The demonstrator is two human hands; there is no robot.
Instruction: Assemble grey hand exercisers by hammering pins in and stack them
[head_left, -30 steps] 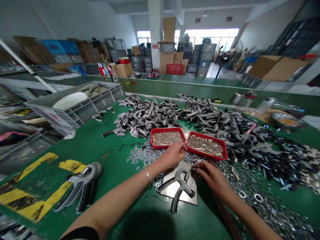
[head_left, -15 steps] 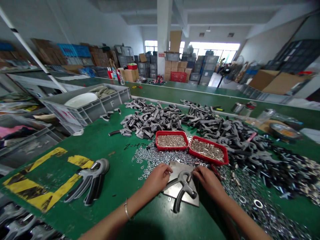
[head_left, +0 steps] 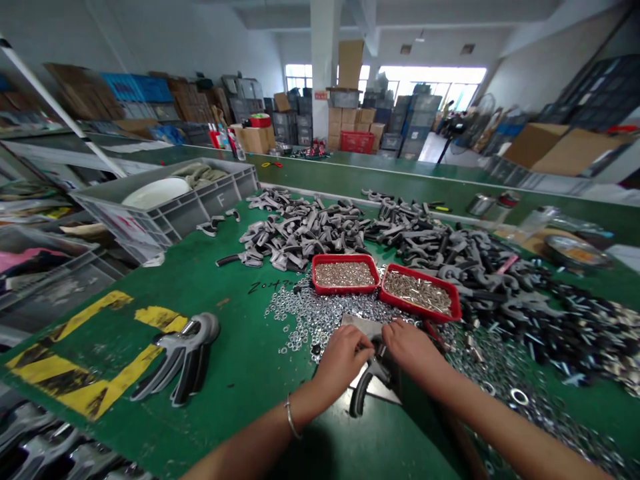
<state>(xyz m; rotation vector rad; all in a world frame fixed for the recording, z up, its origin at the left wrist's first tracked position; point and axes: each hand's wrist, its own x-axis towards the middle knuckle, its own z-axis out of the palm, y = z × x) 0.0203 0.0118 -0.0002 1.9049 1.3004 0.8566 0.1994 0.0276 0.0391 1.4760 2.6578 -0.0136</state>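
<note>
OK, quick read from the head cam: a grey hand strengthener [head_left: 376, 368] sits right between the left grip [head_left: 343, 360] and the right grip [head_left: 413, 350], on a steel plate [head_left: 357, 325] lying on the green surface [head_left: 250, 353]. Its long axis runs roughly front to back: the head is tucked under the fingers, and a black handle [head_left: 358, 400] angles back toward the person and slightly left. Left grip is marginally nearer that handle; right grip comes in from the other side, so the two are almost touching over the head. Both grips are curled and closed in, not spread, but the backs of the hands hide the fingertips, so I can't tell whether either is actually clamping the part or just touching it. Ahead of the grips, just past the plate, are two red trays, one of small nuts [head_left: 345, 273] and one of short bolts [head_left: 419, 291], with loose nuts [head_left: 310, 317] spilled around them. Further ahead lie heaps of grey handle parts [head_left: 300, 227]. Off to the left of the left grip, a second assembled strengthener [head_left: 185, 357] lies on yellow-and-black tape [head_left: 95, 350]. Large washers [head_left: 519, 397] are scattered right of the right grip.
</note>
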